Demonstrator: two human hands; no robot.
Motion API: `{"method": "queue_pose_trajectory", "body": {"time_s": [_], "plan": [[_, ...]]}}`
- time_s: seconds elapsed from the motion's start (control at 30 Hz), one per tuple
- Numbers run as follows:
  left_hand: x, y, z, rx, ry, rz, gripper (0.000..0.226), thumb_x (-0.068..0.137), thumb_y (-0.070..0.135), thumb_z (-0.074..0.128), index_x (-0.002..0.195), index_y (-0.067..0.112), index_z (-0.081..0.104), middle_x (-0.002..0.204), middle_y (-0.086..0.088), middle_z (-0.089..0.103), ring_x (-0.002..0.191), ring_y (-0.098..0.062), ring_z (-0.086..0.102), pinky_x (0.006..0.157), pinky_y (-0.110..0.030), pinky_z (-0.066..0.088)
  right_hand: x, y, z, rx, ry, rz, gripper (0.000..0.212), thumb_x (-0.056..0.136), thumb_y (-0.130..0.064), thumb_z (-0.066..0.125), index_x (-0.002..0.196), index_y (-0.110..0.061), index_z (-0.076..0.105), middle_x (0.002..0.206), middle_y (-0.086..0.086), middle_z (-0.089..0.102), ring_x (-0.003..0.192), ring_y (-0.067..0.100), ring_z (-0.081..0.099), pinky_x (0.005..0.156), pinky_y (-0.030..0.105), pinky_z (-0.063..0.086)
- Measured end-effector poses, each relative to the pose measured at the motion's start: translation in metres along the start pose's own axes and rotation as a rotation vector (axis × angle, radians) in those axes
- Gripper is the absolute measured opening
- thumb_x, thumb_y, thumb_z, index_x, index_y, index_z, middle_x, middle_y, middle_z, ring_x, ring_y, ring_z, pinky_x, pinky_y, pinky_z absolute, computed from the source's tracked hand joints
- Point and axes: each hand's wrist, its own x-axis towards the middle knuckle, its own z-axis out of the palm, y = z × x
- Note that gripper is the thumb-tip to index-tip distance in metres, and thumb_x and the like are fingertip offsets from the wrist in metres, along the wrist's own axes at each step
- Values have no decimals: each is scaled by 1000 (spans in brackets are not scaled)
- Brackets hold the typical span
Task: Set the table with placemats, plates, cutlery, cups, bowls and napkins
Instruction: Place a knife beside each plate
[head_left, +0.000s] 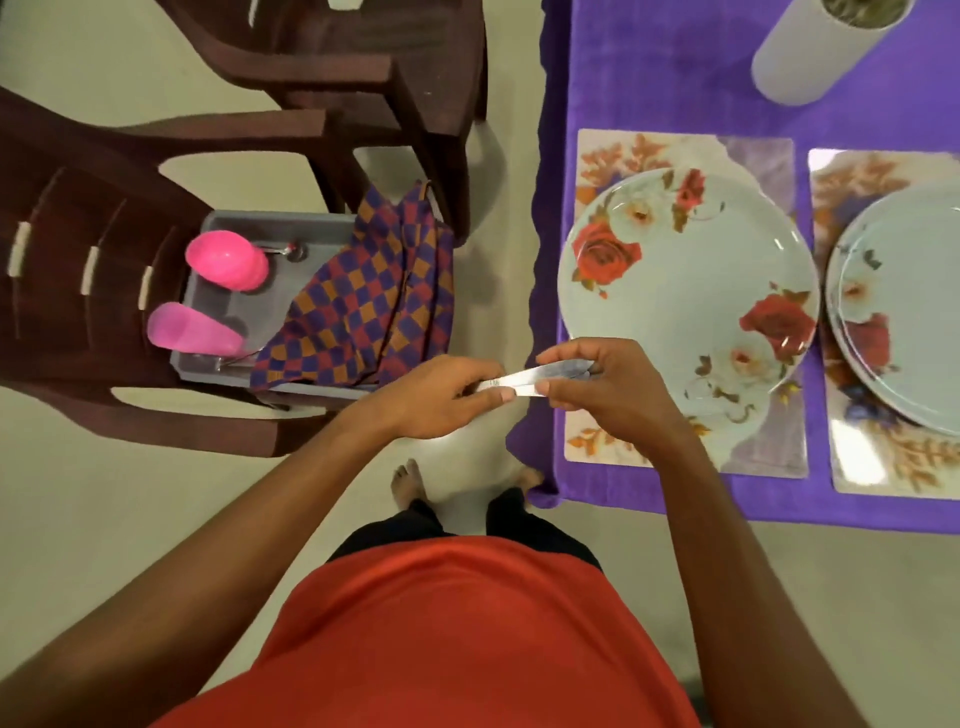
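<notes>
Cutlery (524, 378) lengthwise left-right (right end nearer plate (691, 291)), left hand (441, 397), right hand (608, 387) pinching

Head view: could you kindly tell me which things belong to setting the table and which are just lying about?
Job in hand: cutlery, pinched by left hand and right hand; plates on placemats; pink cups and checked napkins in the grey tray.
Lying about: brown chairs; white cylinder.

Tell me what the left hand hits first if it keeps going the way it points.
Most likely the right hand, pinching the same cutlery just ahead of the left hand; past that lies the near plate. Heights are hard to judge.
</notes>
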Motion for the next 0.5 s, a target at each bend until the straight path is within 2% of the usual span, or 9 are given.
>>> {"method": "queue_pose_trajectory", "body": {"time_s": [0.07,0.13,0.23,0.3,0.37,0.43,0.5], "plan": [[11,12,9,-44,-4,7,17,104,35,48,87,36,54,74,5,55,67,-14,54,59,-25,42,1,6,-12,-28,-17,-16,23,83,-19,81,104,-12,75,87,1,75,72,18,74,66,26,61],[19,19,14,-101,7,-11,18,104,34,47,89,31,56,75,4,56,68,-16,55,62,-30,46,2,10,-23,-54,-11,-15,25,84,-23,80,105,-10,73,91,4,73,76,20,73,66,27,62],[27,27,19,-156,32,-23,18,104,32,48,89,30,59,73,6,55,66,-13,54,62,-33,47,2,13,-40,-40,-15,-15,21,87,-25,77,102,-12,73,90,0,72,78,15,72,63,19,58],[33,33,21,-175,39,-27,20,104,32,49,86,30,59,72,7,55,65,-13,54,62,-35,47,1,17,-51,-11,-16,-20,14,87,-27,77,98,-18,75,88,-6,74,79,11,73,66,17,57],[38,37,20,-183,38,-21,21,103,31,50,84,33,59,69,10,55,63,-12,53,60,-37,46,3,22,-59,30,22,-37,8,88,-25,76,96,-21,77,88,-7,75,82,11,73,74,24,60],[44,40,17,-176,35,-8,20,103,31,50,85,37,58,68,18,56,62,-6,53,59,-30,44,6,25,-65,113,68,-40,7,88,-20,76,94,-23,78,91,-6,77,86,15,73,80,31,61],[52,44,13,-183,30,1,17,103,31,50,90,36,59,69,24,58,64,-4,55,60,-23,43,9,25,-71,182,96,-52,10,88,-15,76,92,-24,77,91,-5,77,88,16,74,81,32,61]]}}
